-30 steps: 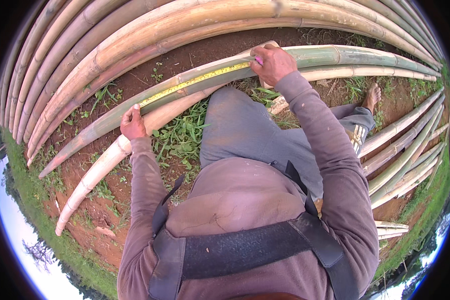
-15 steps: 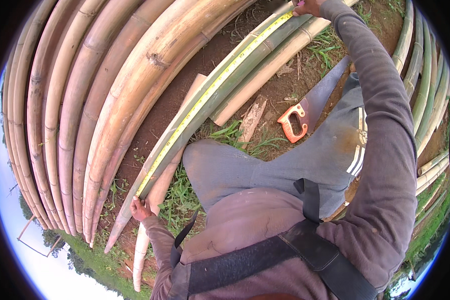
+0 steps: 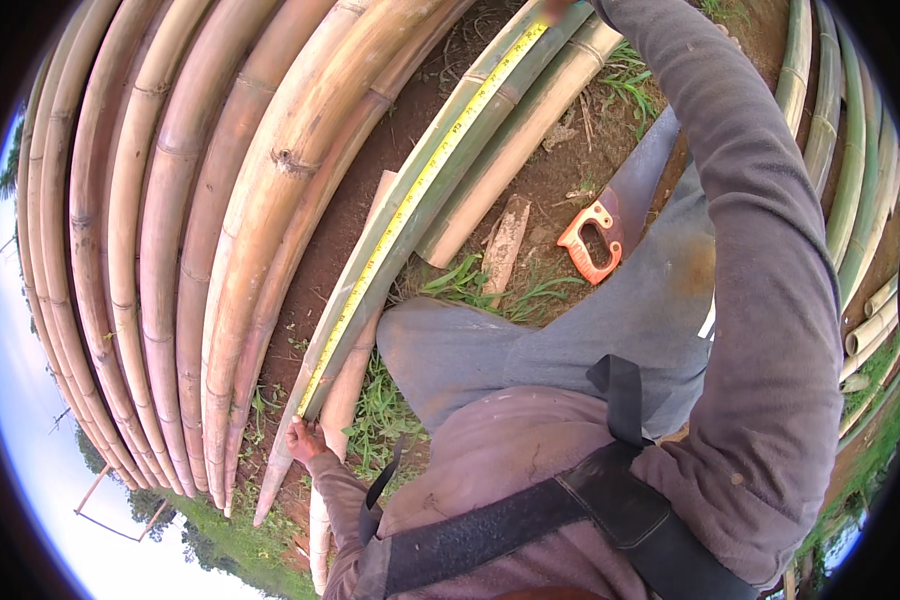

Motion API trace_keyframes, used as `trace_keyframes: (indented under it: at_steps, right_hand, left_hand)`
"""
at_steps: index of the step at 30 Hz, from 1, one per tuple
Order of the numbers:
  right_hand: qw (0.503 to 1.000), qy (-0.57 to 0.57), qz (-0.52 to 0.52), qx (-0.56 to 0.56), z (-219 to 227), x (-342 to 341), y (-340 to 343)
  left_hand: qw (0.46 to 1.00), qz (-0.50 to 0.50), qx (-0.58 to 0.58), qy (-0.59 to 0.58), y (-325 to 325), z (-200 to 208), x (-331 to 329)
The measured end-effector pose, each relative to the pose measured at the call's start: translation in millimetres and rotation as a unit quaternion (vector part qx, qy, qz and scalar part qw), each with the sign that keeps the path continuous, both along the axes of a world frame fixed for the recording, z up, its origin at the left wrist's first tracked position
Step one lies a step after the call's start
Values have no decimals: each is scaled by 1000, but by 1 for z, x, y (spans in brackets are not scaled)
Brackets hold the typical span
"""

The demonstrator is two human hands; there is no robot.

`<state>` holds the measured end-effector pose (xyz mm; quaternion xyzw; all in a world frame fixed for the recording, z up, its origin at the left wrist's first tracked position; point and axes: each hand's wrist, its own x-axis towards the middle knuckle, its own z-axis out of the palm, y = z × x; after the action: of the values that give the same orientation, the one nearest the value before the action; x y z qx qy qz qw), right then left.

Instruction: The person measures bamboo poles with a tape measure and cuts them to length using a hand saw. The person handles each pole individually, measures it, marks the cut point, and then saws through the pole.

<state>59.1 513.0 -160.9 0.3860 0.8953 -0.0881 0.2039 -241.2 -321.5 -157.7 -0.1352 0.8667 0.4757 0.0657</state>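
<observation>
A yellow tape measure (image 3: 410, 203) runs taut along a long green bamboo pole (image 3: 450, 172) that slants from lower left to the top edge. My left hand (image 3: 305, 440) is closed at the tape's lower end, pressing it to the pole. At the tape's far end my right hand (image 3: 567, 10) is closed on it; the upper picture edge cuts that hand off and its fingers are blurred. The pole rests across a pale bamboo piece (image 3: 348, 390). Another pale bamboo length (image 3: 525, 142) lies beside it on the right.
A handsaw (image 3: 590, 245) with an orange handle lies beside my leg (image 3: 550, 350). Thick bamboo poles (image 3: 270, 180) lie side by side on the left. More poles (image 3: 852, 170) lie at the far right. A wood scrap (image 3: 506, 245) sits on soil and grass.
The view has shifted, so the poles and tape appear moved. My right hand sits farther left and closer to the top edge of the picture. My left hand stays at the tape's lower end.
</observation>
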Motion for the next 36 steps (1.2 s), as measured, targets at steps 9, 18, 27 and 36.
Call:
trace_keyframes:
  at_steps: [9, 18, 27, 36]
  right_hand:
    - [997, 21, -67, 10, 12, 4, -14]
    - [994, 48, -94, 3, 15, 2, -14]
    - [993, 35, -113, -18, -1, 11, -19]
    - [994, 57, -35, -89, 31, -67, -203]
  left_hand:
    - [793, -564, -107, 206, 385, 51, 77]
    - [579, -759, -100, -281, 710, -56, 139]
    - [565, -777, -41, -274, 704, -77, 143]
    - [577, -747, -92, -317, 511, -59, 44]
